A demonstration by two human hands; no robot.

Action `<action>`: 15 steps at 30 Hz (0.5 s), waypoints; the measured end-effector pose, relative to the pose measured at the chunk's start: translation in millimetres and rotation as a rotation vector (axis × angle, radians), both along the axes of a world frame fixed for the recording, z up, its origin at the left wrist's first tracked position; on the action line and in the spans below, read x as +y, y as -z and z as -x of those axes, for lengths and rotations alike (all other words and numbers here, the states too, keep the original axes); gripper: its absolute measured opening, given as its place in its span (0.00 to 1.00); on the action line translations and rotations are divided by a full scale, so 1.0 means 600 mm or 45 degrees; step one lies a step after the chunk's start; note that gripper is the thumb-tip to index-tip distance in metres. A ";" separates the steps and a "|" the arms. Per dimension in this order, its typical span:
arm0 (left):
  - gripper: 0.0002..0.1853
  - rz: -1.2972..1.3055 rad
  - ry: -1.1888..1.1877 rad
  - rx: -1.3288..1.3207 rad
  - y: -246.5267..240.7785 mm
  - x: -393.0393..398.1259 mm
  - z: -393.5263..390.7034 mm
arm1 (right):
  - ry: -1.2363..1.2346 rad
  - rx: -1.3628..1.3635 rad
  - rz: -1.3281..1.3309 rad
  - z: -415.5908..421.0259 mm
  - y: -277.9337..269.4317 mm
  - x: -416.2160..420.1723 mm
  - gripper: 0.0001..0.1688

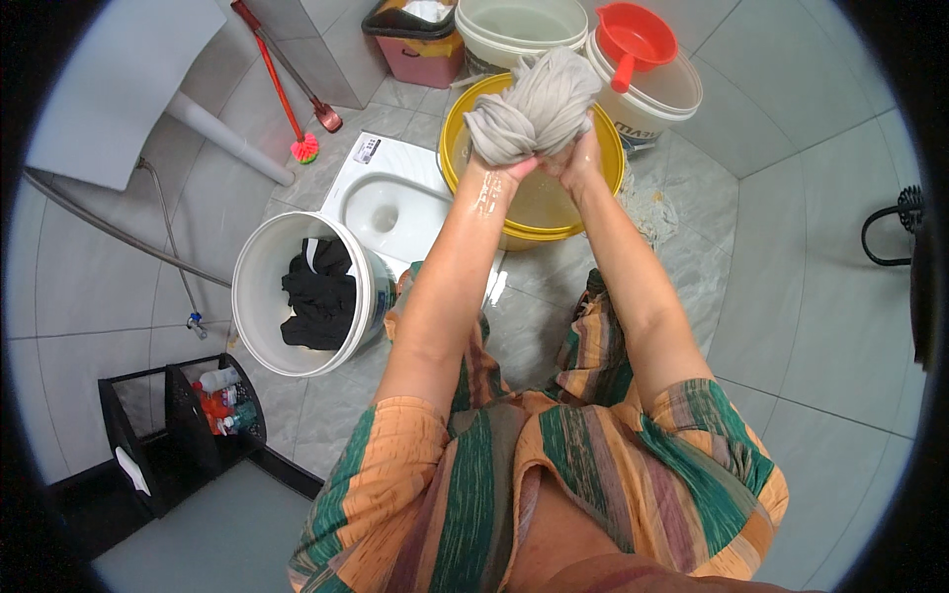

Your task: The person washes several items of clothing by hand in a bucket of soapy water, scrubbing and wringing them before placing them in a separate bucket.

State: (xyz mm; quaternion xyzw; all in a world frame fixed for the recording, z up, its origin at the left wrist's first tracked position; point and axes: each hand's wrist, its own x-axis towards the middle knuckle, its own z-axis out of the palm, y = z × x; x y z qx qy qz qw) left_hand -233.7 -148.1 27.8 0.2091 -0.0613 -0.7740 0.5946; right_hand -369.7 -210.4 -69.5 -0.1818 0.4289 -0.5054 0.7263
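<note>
A wet, light grey cloth [534,104] is bunched and twisted above a yellow-rimmed bucket [545,235] of cloudy water. My left hand [514,167] holds it from below on the left side; its fingers are mostly hidden by the fabric. On the right side my right hand [580,154] grips the same cloth, with its fingers partly covered. Water shines on both wrists. To the left, a white bucket [256,293] holds black clothing [322,304] with a white strip.
A white squat toilet [384,209] lies between the buckets. Behind stand a pink bin [421,61], a water-filled white bucket [523,22] and another with a red dipper [637,37]. A toilet brush [302,148] leans on the left; a black shelf [174,408] holds bottles.
</note>
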 end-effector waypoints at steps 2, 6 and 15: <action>0.25 -0.035 0.011 0.017 -0.010 0.007 0.006 | -0.108 -0.323 0.029 -0.007 0.013 0.005 0.50; 0.25 -0.073 0.166 -0.020 -0.019 0.023 0.013 | 0.056 -0.406 0.312 -0.023 -0.057 0.035 0.44; 0.24 0.552 0.473 -1.606 0.116 0.004 0.010 | -0.092 -0.149 0.672 0.020 0.016 -0.079 0.22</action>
